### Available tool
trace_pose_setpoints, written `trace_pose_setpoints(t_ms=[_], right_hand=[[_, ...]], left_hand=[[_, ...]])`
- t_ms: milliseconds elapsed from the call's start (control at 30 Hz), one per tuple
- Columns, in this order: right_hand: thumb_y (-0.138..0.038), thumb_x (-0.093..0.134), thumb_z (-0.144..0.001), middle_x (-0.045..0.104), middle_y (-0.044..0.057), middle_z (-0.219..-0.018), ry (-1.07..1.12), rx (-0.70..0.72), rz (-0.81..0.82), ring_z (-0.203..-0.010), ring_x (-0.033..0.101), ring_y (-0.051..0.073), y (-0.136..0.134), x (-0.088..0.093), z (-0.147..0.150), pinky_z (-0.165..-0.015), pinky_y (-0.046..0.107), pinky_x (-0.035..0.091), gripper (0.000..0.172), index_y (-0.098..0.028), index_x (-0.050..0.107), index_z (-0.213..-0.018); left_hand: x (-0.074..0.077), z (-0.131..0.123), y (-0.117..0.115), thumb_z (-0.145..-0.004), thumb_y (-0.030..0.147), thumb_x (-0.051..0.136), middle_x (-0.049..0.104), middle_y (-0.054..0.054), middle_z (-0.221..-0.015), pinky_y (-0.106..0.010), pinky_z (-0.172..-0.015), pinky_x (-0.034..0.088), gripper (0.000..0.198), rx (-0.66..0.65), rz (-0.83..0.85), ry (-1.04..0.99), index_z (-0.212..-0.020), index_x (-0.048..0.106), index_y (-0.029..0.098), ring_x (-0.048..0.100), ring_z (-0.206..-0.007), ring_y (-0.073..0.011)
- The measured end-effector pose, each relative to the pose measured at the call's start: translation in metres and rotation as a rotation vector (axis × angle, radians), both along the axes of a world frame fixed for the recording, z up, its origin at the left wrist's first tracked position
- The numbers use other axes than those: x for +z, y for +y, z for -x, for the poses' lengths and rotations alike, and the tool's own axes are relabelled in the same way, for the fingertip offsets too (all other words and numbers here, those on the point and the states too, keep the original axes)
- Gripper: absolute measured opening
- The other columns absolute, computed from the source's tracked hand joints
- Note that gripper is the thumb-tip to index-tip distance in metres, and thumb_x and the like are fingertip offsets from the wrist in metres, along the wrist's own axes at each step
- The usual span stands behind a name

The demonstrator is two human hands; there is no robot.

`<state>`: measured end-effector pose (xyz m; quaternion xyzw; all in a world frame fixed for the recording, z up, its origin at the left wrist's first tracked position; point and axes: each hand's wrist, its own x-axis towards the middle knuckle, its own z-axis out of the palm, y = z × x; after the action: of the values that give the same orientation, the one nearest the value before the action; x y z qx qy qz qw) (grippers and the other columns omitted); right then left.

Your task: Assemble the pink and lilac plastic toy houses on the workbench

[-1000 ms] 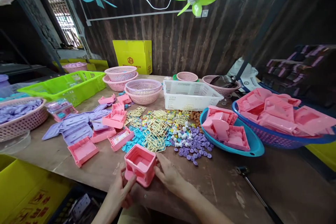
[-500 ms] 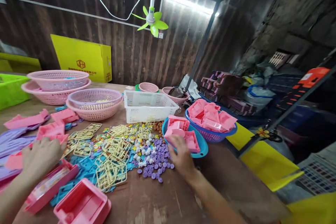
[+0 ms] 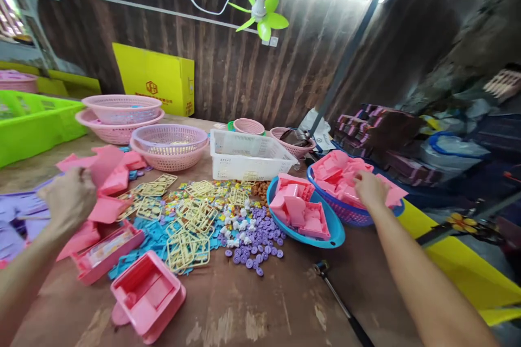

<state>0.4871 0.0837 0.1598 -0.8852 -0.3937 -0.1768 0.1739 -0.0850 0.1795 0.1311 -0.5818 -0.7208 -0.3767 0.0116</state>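
My left hand (image 3: pixel 71 198) is closed on a flat pink plastic piece (image 3: pixel 105 167), held above a spread of pink parts and purple pieces (image 3: pixel 24 217) on the left. Over on the right, my right hand (image 3: pixel 371 190) reaches into a blue-purple basket (image 3: pixel 345 212) heaped with pink plastic parts (image 3: pixel 336 171). Its fingertips are among them, too hidden and blurred to show a grip. Between the hands lie cream part frames (image 3: pixel 189 249), purple wheels (image 3: pixel 260 233) and blue pieces (image 3: pixel 150 236). An open pink box (image 3: pixel 148 295) sits near the front.
A light-blue basin (image 3: pixel 303 238) holds more pink parts. A screwdriver-like metal tool with a black handle (image 3: pixel 342 303) lies at the front right. Behind stand a white basket (image 3: pixel 252 165), stacked pink baskets (image 3: pixel 122 133) and a green crate (image 3: pixel 40 130).
My right hand has moved from the light-blue basin to the blue-purple basket. My left hand has lifted a pink piece. The view has shifted, and the black-handled tool now shows.
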Motion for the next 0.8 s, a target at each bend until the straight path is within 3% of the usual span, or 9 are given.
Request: trace_pose_setpoints(t_ms=[100,200,300,333,467,567,633,700,800], right_hand=[[-0.019,0.04,-0.087,0.06,0.021,-0.102,-0.028,-0.026,-0.081,-0.092,0.051,0.027,-0.005,0.011,0.007,-0.071,0.037,0.031,0.026,-0.008,0.06,-0.097],[-0.018,0.037,-0.087,0.056,0.021,-0.105,-0.104,0.034,-0.231,-0.101,0.048,0.025,-0.024,0.023,0.029,-0.078,0.036,0.032,0.023,-0.007,0.054,-0.099],[-0.016,0.042,-0.082,0.056,0.009,-0.085,-0.15,0.406,-0.349,-0.084,0.051,0.019,-0.059,0.019,0.07,-0.074,0.03,0.036,0.009,-0.017,0.051,-0.085],[-0.015,0.042,-0.081,0.054,0.006,-0.079,-0.137,0.58,-0.298,-0.076,0.051,0.018,-0.073,0.012,0.088,-0.069,0.028,0.037,0.008,-0.019,0.049,-0.081],[-0.004,0.036,-0.08,0.055,0.002,-0.074,-0.095,1.156,0.103,-0.068,0.05,0.016,-0.129,-0.05,0.153,-0.063,0.025,0.037,0.022,-0.022,0.049,-0.077],[0.0,0.038,-0.078,0.058,0.001,-0.077,-0.145,1.211,0.225,-0.065,0.05,0.015,-0.157,-0.11,0.178,-0.062,0.025,0.037,0.026,-0.021,0.053,-0.079],[0.0,0.041,-0.079,0.06,0.001,-0.078,-0.162,1.192,0.157,-0.07,0.053,0.016,-0.166,-0.141,0.179,-0.066,0.026,0.039,0.026,-0.022,0.055,-0.082],[-0.009,0.05,-0.079,0.063,0.004,-0.093,-0.174,1.157,0.108,-0.086,0.056,0.02,-0.172,-0.16,0.17,-0.075,0.031,0.042,0.021,-0.023,0.057,-0.093],[-0.023,0.061,-0.074,0.053,0.01,-0.123,-0.117,1.024,0.085,-0.111,0.05,0.029,-0.175,-0.173,0.151,-0.087,0.041,0.043,0.033,-0.024,0.054,-0.107]], left_hand=[[0.009,-0.018,-0.028,-0.084,0.016,0.041,0.037,0.005,-0.06,-0.02,-0.06,0.03,0.012,-0.082,-0.096,-0.057,-0.077,0.051,0.015,0.037,-0.058,-0.0096],[0.006,-0.053,-0.081,-0.088,0.026,0.038,0.043,0.005,-0.061,-0.019,-0.057,0.032,0.018,-0.496,-0.151,-0.143,-0.078,0.049,0.017,0.041,-0.056,-0.0092],[-0.021,-0.095,-0.131,-0.09,0.022,0.037,0.052,0.0,-0.07,-0.022,-0.06,0.039,0.02,-0.963,-0.209,-0.043,-0.074,0.047,0.018,0.047,-0.066,-0.0121],[-0.036,-0.108,-0.145,-0.09,0.019,0.036,0.052,0.0,-0.069,-0.023,-0.063,0.04,0.022,-1.045,-0.227,0.038,-0.071,0.047,0.019,0.047,-0.068,-0.0132],[-0.101,-0.138,-0.184,-0.089,0.013,0.037,0.052,-0.001,-0.069,-0.037,-0.084,0.041,0.022,-1.077,-0.287,0.259,-0.073,0.051,0.018,0.046,-0.072,-0.0159],[-0.135,-0.142,-0.2,-0.089,0.015,0.04,0.058,-0.005,-0.081,-0.038,-0.088,0.043,0.018,-1.08,-0.229,0.212,-0.081,0.056,0.019,0.051,-0.089,-0.0196],[-0.145,-0.142,-0.202,-0.088,0.019,0.043,0.058,-0.009,-0.106,-0.039,-0.091,0.045,0.017,-1.026,-0.153,0.128,-0.098,0.057,0.02,0.048,-0.11,-0.0239],[-0.146,-0.142,-0.198,-0.088,0.022,0.044,0.051,-0.013,-0.121,-0.04,-0.092,0.046,0.029,-0.897,-0.018,0.018,-0.115,0.052,0.019,0.046,-0.117,-0.0255],[-0.141,-0.147,-0.184,-0.083,0.02,0.045,0.054,-0.015,-0.113,-0.039,-0.089,0.047,0.04,-0.731,0.31,-0.092,-0.122,0.047,0.013,0.055,-0.106,-0.0246]])
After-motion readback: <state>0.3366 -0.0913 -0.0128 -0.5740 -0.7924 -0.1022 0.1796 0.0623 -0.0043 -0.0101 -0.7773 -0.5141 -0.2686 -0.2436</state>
